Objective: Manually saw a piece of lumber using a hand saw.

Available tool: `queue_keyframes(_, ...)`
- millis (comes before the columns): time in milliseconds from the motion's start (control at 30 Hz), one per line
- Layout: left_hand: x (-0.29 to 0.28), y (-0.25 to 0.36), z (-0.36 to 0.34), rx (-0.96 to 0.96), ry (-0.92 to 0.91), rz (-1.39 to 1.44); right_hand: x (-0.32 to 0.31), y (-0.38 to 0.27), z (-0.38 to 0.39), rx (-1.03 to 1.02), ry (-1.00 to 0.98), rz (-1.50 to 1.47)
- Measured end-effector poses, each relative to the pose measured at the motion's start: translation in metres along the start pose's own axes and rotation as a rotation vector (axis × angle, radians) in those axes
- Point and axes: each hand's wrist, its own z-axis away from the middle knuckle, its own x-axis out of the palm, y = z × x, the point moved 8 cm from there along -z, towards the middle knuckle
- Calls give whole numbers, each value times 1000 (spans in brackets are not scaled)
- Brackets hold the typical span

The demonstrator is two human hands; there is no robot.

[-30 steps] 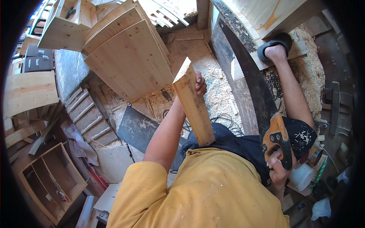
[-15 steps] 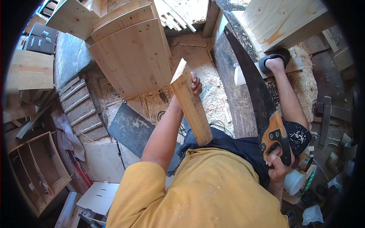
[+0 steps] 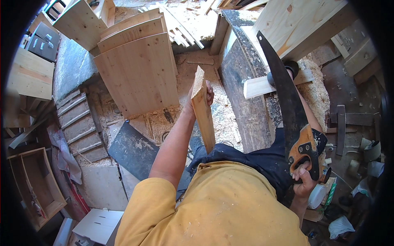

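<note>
My left hand [image 3: 209, 93] is closed around a short wooden board [image 3: 204, 117], whose rough cut end points up and away from me. Its lower end comes down to my lap. In my right hand [image 3: 304, 180] is a handsaw [image 3: 283, 90], gripped by its orange and black handle. The dark blade rises toward the far side, its tip in front of a large pale wooden panel. Past the blade, my foot in a dark sandal rests on another pale board [image 3: 257, 87] lying across the worn wooden bench [image 3: 250, 110]; the blade hides part of the foot.
Several large wooden panels [image 3: 141, 74] lean together at the far left. A dark flat sheet [image 3: 133, 143] lies on the sawdust-strewn floor. At the left stands an open wooden drawer box [image 3: 55, 205]. A white tub [image 3: 317, 197] and clutter sit by my right hand.
My left hand has turned the short board more upright, with its cut end facing me more. The handsaw has shifted slightly right in view, and the view itself has moved.
</note>
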Motion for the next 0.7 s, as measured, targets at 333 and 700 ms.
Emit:
queue_keyframes(333, 9, 7, 29, -46, -368, 233, -104, -7, 26, -168, 89, -50)
queue_keyframes(700, -79, -43, 66, -182, 73, 489, -340, -114, -129, -79, 304, -345)
